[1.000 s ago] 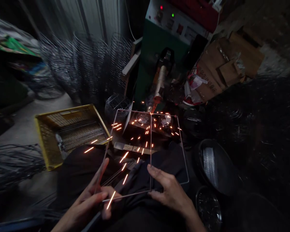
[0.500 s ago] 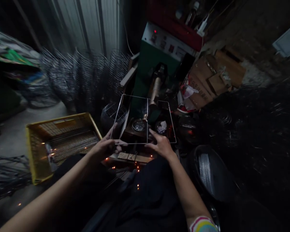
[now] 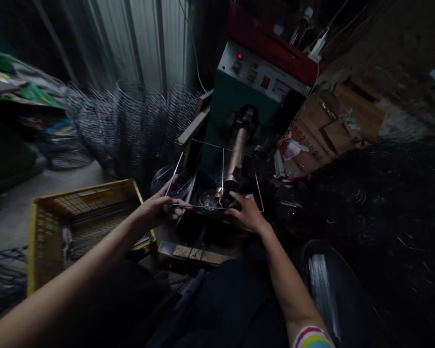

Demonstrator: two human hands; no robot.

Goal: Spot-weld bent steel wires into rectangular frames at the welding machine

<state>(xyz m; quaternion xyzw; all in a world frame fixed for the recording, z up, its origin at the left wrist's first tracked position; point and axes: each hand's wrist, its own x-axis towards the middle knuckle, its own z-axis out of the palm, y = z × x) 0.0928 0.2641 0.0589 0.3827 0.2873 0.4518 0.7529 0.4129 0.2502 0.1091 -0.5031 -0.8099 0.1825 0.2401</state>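
Note:
A rectangular wire frame (image 3: 223,166) with one cross wire down its middle spans both of my hands. My left hand (image 3: 158,207) pinches its near left corner between thumb and fingers. On the near side wire, my right hand (image 3: 249,212) grips close to the foot of the cross wire, which has a small bend there. Just above that spot is the copper-coloured upper electrode arm (image 3: 238,153) of a green welding machine (image 3: 230,99). Beneath the wire sits a round dish (image 3: 208,199) of shiny bits. Whether the electrode touches the wire, I cannot tell.
A yellow plastic crate (image 3: 83,197) holding straight wires stands at the left. Behind it are stacks of round wire racks (image 3: 130,125). Cardboard boxes (image 3: 308,130) lie right of the machine. A dark rounded object with a shiny band (image 3: 324,285) is at the lower right.
The frame appears flatter, its near edge closer to the upper electrode arm. Most of the orange sparks over my lap and the crate have gone. My view has shifted slightly.

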